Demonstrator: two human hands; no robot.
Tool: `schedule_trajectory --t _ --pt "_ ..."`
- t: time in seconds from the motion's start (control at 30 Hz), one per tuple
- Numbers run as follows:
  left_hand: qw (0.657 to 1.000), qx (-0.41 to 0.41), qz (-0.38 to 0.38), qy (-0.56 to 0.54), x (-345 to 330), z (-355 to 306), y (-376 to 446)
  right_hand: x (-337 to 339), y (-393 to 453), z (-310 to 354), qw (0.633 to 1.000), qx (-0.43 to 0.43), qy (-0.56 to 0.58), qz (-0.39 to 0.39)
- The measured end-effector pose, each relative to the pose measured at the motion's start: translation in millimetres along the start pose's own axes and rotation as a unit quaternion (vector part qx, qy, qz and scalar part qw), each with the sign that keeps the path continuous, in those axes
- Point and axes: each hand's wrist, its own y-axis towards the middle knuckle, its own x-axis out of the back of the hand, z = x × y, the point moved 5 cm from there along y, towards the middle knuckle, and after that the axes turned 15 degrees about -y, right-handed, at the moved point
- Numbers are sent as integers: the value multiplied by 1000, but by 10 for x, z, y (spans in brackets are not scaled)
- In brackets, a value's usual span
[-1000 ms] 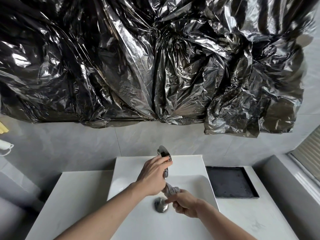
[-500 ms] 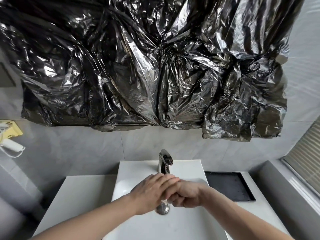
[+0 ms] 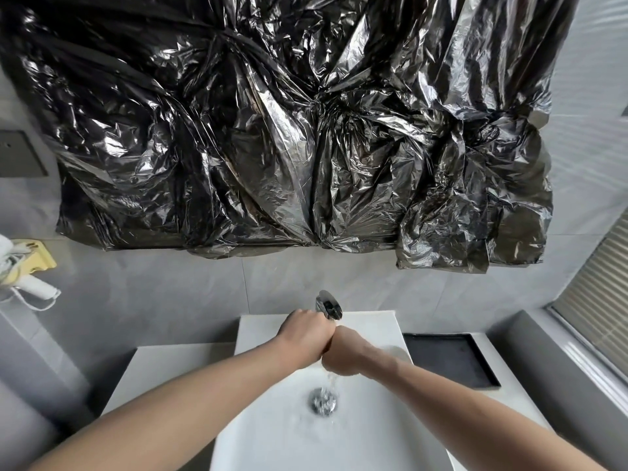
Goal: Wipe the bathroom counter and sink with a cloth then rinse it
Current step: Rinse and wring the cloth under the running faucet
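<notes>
Both hands have come up from low in the sink and are now sitting side by side right under the tap point(image 3: 328, 303). The left hand point(image 3: 306, 335) and the right hand point(image 3: 345, 354) are both curling into fists and touching — the cloth is hiding inside them, so I cannot tell who is gripping it. Water is running down to the drain point(image 3: 323, 400) in the white sink point(image 3: 356, 436).

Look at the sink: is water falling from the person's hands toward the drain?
Yes, a thin stream of water drops from under the right hand, pressed against the left hand, toward the drain.
</notes>
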Motion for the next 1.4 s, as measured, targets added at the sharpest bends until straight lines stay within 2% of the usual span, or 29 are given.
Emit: schedule_trajectory --t 0.27,0.4,0.47,0.53,0.6,0.7,0.77,0.83,0.87,0.93,1.0,1.07,1.13,1.2,1.4 --pt "996 48 44 -64 -50 17 -25 -137 -44 -102 996 -33 -33 -82" --pt "997 44 26 -50 48 56 -44 -72 -20 -96 990 -17 38 -134" --pt "995 41 -18 -87 82 88 -103 55 -21 -169 988 -23 79 -131" --pt "983 -8 -117 -138 158 121 -186 147 -10 -275 987 -35 129 -87" --pt "970 -103 -179 -126 154 133 -253 181 -27 -322 975 -38 220 -13" --pt "959 -202 -187 -61 84 101 -316 153 -101 -224 930 19 340 136" --pt "952 -219 -207 -52 83 78 -314 140 -177 -99 901 60 363 230" --pt "948 -215 -232 -40 138 76 -273 103 -204 -16 887 63 370 267" --pt "952 -202 -227 -28 164 79 -235 79 -192 6 890 51 367 264" --pt "971 -163 -173 16 184 88 -146 2 -117 14 925 9 311 219" --pt "988 -114 -99 40 233 65 -132 -44 -12 20 971 -22 185 151" --pt "997 -62 -45 32 208 63 -84 -28 65 38 997 -28 27 68" --pt "999 -22 -33 15 176 53 -46 22 83 32 999 -25 -30 -12" --pt "999 22 -24 -29 119 54 -25 64 53 -4 996 -31 -63 -56" --pt "977 128 28 -170 -114 79 -25 0 25 -56 980 -22 -165 -113"
